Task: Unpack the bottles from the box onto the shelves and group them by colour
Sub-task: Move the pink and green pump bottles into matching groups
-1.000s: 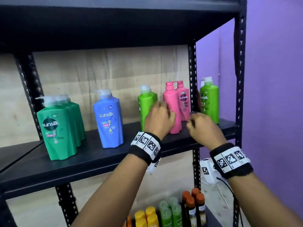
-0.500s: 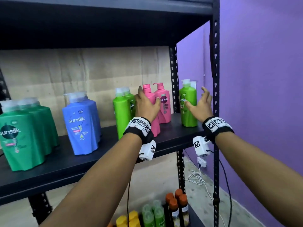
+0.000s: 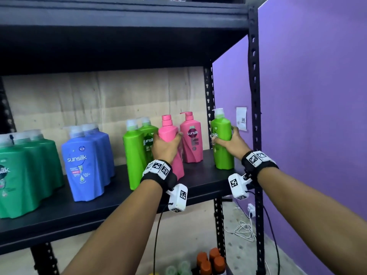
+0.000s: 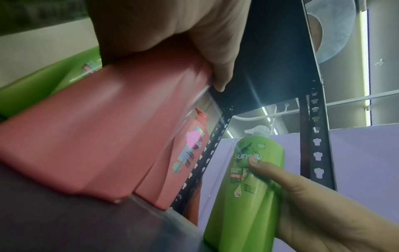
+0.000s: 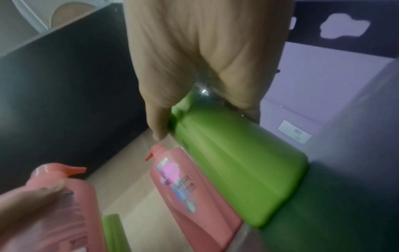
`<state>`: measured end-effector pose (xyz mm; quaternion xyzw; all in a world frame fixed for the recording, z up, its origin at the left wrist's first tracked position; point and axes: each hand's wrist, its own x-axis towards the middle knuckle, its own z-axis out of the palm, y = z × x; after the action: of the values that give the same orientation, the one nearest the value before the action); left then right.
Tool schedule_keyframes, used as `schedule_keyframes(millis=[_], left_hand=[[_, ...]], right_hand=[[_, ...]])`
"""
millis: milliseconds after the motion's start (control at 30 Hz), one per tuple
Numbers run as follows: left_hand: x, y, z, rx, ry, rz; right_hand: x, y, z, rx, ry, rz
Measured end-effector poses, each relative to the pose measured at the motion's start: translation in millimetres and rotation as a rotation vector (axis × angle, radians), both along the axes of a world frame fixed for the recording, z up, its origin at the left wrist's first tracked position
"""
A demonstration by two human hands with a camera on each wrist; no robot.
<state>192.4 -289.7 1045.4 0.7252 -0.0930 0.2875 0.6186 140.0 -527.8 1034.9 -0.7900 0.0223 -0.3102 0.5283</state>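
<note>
My left hand (image 3: 165, 146) grips a pink bottle (image 3: 171, 135) mid-frame; my right hand (image 3: 228, 142) wraps the stray light-green bottle (image 3: 222, 139) at right. Greens, blues look grouped; this green must join its 2 mates (image 3: 137, 153).

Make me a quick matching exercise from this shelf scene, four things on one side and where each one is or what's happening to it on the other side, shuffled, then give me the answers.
Things
1. front pink bottle
2. lone light green bottle
3. blue bottles
4. back pink bottle

States
A. gripped by the right hand
B. standing untouched between the two hands
C. gripped by the left hand
D. standing between the dark green bottles and the light green pair

Pairs: 1-C, 2-A, 3-D, 4-B
</note>
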Motion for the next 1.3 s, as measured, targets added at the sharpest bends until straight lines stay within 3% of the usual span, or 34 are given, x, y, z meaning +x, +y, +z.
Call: schedule_keyframes(millis=[300, 533, 1300], left_hand=[[-1, -19, 1, -0.017, -0.071, 0.078], [-11, -53, 0, -0.052, -0.062, 0.030], [-6, -101, -1, 0.036, -0.067, -0.117]], right_hand=[[-9, -6, -11, 0.070, -0.159, 0.070], [-22, 11, -21, 0.329, -0.330, 0.154], [-54, 20, -10, 0.222, -0.460, 0.049]])
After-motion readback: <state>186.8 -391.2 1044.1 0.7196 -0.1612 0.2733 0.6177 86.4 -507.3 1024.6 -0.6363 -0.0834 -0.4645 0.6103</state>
